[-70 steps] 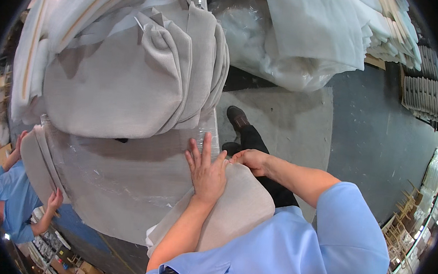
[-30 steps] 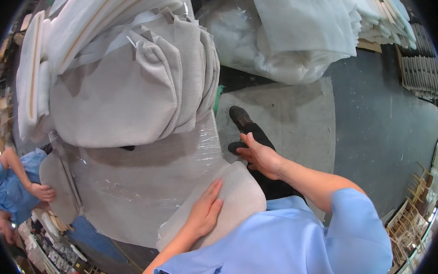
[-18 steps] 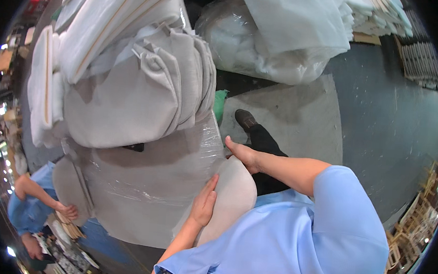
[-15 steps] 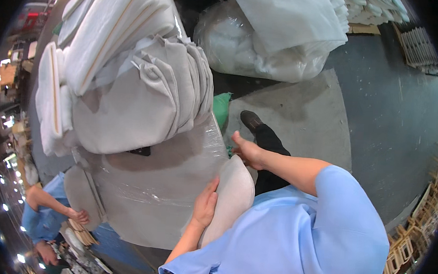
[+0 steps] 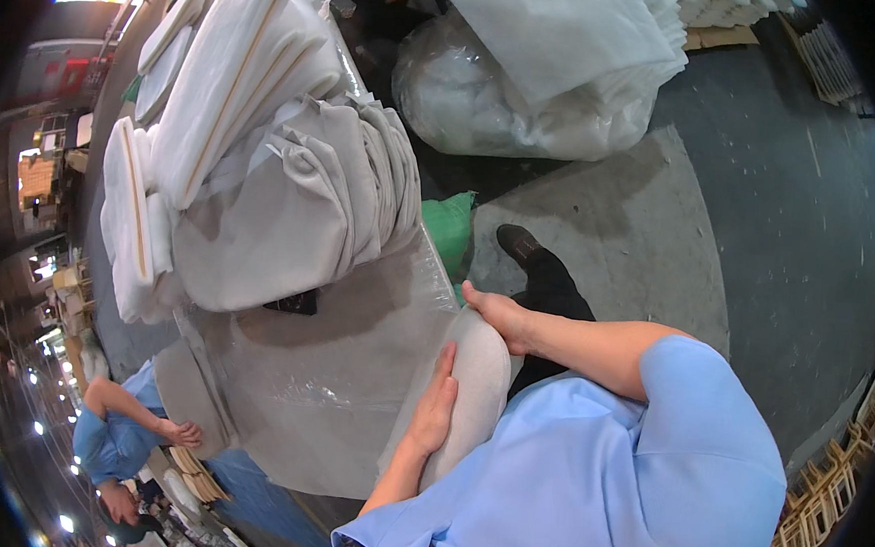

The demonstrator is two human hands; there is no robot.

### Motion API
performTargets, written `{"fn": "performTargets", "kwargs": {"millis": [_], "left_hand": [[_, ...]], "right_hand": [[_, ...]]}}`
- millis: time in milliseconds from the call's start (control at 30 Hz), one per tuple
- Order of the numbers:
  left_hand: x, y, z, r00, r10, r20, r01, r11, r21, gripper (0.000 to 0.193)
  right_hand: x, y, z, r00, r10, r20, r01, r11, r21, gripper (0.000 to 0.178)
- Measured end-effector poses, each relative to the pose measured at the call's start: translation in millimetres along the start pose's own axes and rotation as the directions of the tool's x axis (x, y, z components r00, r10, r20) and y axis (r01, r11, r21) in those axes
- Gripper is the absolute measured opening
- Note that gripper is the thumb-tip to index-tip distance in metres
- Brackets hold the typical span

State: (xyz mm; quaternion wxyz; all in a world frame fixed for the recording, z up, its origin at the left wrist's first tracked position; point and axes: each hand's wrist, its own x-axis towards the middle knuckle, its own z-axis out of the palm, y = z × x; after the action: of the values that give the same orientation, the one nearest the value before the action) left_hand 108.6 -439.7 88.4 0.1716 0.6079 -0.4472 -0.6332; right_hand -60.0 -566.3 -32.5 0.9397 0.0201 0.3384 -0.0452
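A light grey padded cushion with rounded ends lies along the table's near edge, against my body. My left hand rests flat on its left side, fingers stretched and together. At the cushion's far end, my right hand grips the edge, thumb on top and the other fingers hidden behind it. Beyond my left hand spreads the table top, wrapped in clear plastic film. Farther back on it sits a pile of folded grey fabric covers.
White foam pads lean behind the covers. A plastic-wrapped white bundle stands on the floor beyond, near a green bag. At left, a co-worker's hand holds a grey panel. Wooden frames stand at lower right.
My right hand has come from open beside the cushion onto its far edge. My left hand has slid slightly away from me along the side. The view has shifted a little.
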Motion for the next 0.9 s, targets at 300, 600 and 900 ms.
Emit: {"fn": "performTargets", "kwargs": {"millis": [300,600,900], "left_hand": [[4.8,-34.7,5.9,0.993,-0.014,-0.115,0.023,0.997,0.073,0.066],[-76.0,-14.3,-22.5,0.960,-0.195,-0.202,0.232,0.956,0.182,0.058],[-218.4,-120.2,3.3,0.504,-0.509,-0.698,0.626,0.772,-0.110,0.066]], "right_hand": [[-35.5,-39.4,22.7,0.982,0.050,-0.184,-0.153,0.783,-0.603,0.096],[-19.3,-58.4,39.0,0.924,0.193,-0.330,-0.375,0.626,-0.683,0.117],[3.1,-45.9,42.2,0.936,0.196,-0.293,-0.349,0.627,-0.697,0.088]]}}
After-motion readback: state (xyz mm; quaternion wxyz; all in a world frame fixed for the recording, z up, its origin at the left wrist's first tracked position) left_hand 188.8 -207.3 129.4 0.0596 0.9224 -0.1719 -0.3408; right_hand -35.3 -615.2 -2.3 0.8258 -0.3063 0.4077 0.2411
